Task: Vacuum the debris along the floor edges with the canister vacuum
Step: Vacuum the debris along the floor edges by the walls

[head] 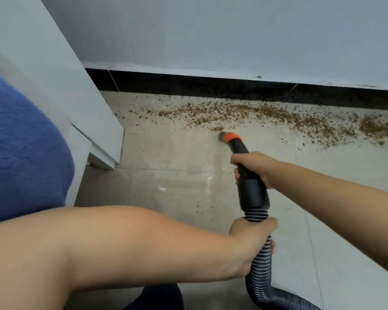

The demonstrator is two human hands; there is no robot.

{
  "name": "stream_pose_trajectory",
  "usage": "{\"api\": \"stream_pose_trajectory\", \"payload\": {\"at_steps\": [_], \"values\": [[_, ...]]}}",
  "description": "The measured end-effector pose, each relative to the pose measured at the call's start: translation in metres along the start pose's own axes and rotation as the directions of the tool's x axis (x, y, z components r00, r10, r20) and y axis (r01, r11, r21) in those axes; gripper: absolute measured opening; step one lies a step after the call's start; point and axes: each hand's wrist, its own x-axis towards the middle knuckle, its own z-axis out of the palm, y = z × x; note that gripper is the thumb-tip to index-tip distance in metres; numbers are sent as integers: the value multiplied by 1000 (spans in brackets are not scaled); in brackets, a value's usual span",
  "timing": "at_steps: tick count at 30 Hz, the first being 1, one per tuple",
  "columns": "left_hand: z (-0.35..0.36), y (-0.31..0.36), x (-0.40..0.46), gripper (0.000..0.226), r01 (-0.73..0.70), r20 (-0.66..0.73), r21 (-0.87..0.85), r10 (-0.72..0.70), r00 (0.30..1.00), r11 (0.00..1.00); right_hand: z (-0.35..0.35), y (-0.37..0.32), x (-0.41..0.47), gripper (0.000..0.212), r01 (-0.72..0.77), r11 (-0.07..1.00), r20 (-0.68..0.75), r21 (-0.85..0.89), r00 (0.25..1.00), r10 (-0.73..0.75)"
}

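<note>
Two hands are on the vacuum, both mine. My right hand (pixel 253 167) wraps its fingers round the black handle tube (pixel 251 186), just behind the bend that leads to the orange-collared nozzle (pixel 230 137). My left hand (pixel 252 236) grips the ribbed hose (pixel 259 265) right below the tube's cuff, fingers curled round it. The canister itself is out of sight; only the hose runs off the lower edge.

The nozzle mouth sits low at the tiled floor (pixel 177 186), at the near fringe of the debris (pixel 244 114), one long band of brown crumbs lying along the black skirting (pixel 211 82) under the white wall (pixel 211 30). The band thickens toward the right, with loose specks scattered outward and a few stray crumbs on the tile near the tube.

Open floor spreads to the right of the nozzle and back toward me. To the left, one white furniture panel (pixel 94 121) stands on the floor with its corner close to the start of the crumb line, narrowing the room there. One blue fabric surface (pixel 20 153) fills the far left.
</note>
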Motion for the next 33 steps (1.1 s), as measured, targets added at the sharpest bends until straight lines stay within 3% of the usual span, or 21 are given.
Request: {"api": "stream_pose_trajectory", "payload": {"at_steps": [4,9,12,15,20,25,33], "values": [[-1,-11,-8,13,-7,19,2,6,1000,1000,6,11,-9,19,-9,1000,57,-11,998,9],[8,-19,-15,15,48,189,163,-79,979,985,-38,50,-20,18,-93,974,-65,205,992,108],[16,-13,-11,16,36,221,244,-92,971,969,-65,66,-21,21,-112,923,-146,369,973,176],[20,-5,-6,17,14,216,248,-70,974,969,-74,61,-18,22,-100,908,-164,406,970,180],[11,-10,-7,14,3,94,116,-14,996,993,-33,29,-9,22,-26,992,-48,122,998,32],[-18,-7,0,18,-42,-96,19,43,994,999,34,-4,7,22,99,990,47,-98,994,-94],[-28,1,-2,25,-60,-218,-102,36,975,993,81,-25,19,19,180,927,260,-329,961,-94]]}}
